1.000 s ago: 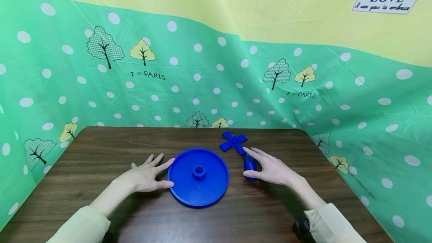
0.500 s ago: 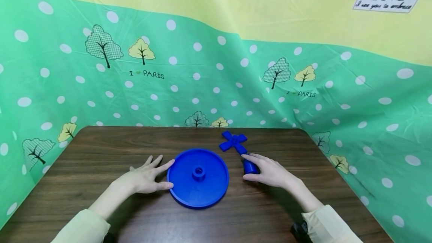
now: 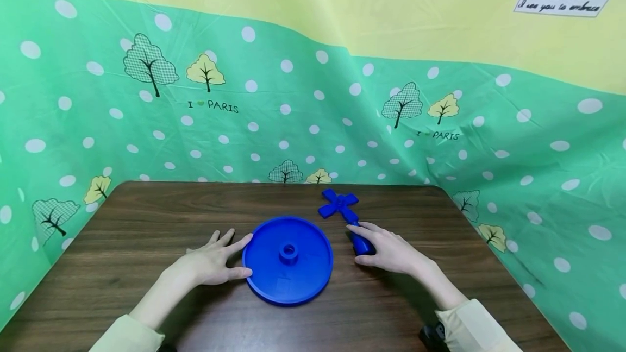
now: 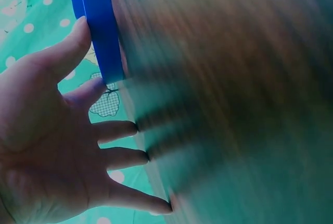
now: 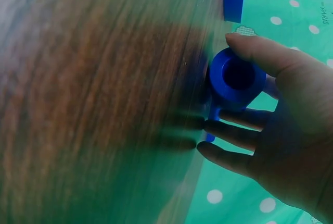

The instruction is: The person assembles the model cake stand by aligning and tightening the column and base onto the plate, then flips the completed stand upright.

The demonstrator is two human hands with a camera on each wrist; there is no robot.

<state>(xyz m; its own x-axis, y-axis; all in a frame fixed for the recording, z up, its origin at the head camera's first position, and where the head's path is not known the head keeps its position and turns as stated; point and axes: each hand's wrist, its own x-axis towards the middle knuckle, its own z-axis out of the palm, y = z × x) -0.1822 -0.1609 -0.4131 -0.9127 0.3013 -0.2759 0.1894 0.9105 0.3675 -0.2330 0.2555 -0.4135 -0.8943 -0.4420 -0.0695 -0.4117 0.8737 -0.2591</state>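
In the head view a round blue plate [image 3: 308, 281] with a raised rim and a hollow hub lies flat on the table. My left hand [image 3: 210, 262] is at its left side, fingers spread, with thumb and index fingertips touching the rim. To the right, my right hand [image 3: 393, 249] holds a blue bottle-shaped piece [image 3: 361, 243] between thumb and index finger, partly covering it. The right wrist view shows that piece's round hollow end [image 5: 221, 81] facing the camera. Just beyond its narrow end lies a blue four-bladed cross [image 3: 338, 204].
The brown wooden table [image 3: 220, 325] has a far edge against a green and yellow dotted curtain [image 3: 303, 91]. Bare tabletop lies in front of the plate and between it and the bottle-shaped piece.
My right hand has closed in on the bottle-shaped piece, which has turned slightly, its narrow end now near the cross's lower blade. The left hand and plate have hardly moved.
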